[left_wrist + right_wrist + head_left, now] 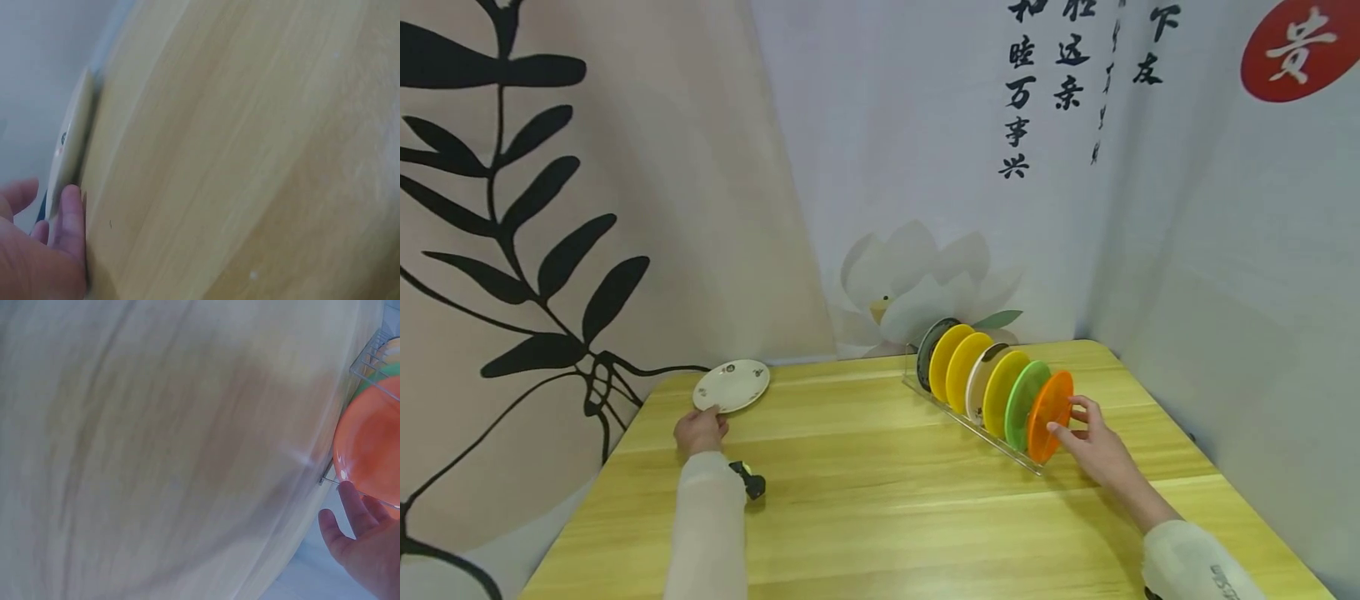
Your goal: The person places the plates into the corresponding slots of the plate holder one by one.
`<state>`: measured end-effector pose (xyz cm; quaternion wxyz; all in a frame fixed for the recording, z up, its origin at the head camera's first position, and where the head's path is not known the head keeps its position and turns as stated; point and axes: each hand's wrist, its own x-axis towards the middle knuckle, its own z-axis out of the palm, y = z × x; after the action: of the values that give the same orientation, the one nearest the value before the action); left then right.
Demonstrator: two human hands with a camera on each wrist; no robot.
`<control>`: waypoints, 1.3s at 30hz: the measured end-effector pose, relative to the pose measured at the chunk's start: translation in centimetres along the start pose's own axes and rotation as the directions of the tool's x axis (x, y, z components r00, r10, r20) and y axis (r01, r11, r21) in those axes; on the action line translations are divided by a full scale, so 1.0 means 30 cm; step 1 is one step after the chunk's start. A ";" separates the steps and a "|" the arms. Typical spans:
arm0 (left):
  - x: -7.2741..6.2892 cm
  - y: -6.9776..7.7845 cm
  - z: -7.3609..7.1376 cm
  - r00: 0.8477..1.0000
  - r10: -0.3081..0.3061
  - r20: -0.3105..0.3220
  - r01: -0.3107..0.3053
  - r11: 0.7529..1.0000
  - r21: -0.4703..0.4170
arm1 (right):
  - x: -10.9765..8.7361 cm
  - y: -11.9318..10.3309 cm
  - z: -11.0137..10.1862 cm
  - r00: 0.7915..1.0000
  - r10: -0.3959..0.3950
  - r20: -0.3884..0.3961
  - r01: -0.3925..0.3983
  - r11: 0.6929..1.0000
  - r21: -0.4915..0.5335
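Note:
A white plate with small floral marks [732, 386] lies at the table's back left corner. My left hand [700, 431] is at its near rim; in the left wrist view the fingers [72, 215] reach the plate's underside while the thumb stands apart from it. On the right, a wire rack [992, 440] holds several plates upright in a row. An orange plate [1049, 417] stands at its near end, beside a green plate [1027, 405]. My right hand [1097, 450] touches the orange plate's edge; the right wrist view shows fingertips [347, 487] on the rim and the thumb away from it.
Behind the green plate stand yellow plates [1006, 393], a white plate with a dark patch [978, 385] and a dark grey plate [924, 354]. A black wrist device [749, 482] shows beside the left sleeve. Printed cloth [917, 150] hangs behind the wooden table [865, 492].

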<state>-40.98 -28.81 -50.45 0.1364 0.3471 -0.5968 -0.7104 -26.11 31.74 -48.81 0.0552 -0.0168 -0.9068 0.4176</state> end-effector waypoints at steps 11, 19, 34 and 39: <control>-0.007 0.002 0.014 0.998 0.027 -0.055 -0.023 0.998 0.063 | -0.001 -0.004 0.000 1.000 0.008 0.006 -0.008 1.000 0.005; 0.002 0.004 0.030 0.998 0.024 -0.066 -0.016 0.993 0.115 | -0.001 -0.010 -0.004 1.000 0.016 0.001 -0.016 1.000 0.013; 0.009 0.007 0.032 0.997 0.026 -0.077 -0.012 0.984 0.179 | -0.001 -0.013 -0.007 1.000 0.012 0.001 -0.012 1.000 0.011; 0.000 0.020 0.028 0.998 0.019 -0.058 -0.006 0.976 0.218 | -0.001 -0.012 -0.004 1.000 0.010 0.001 -0.010 1.000 0.010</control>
<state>-41.66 -28.33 -49.85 0.1198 0.3772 -0.6688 -0.6293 -26.07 31.60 -48.45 0.0527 -0.0210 -0.9047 0.4223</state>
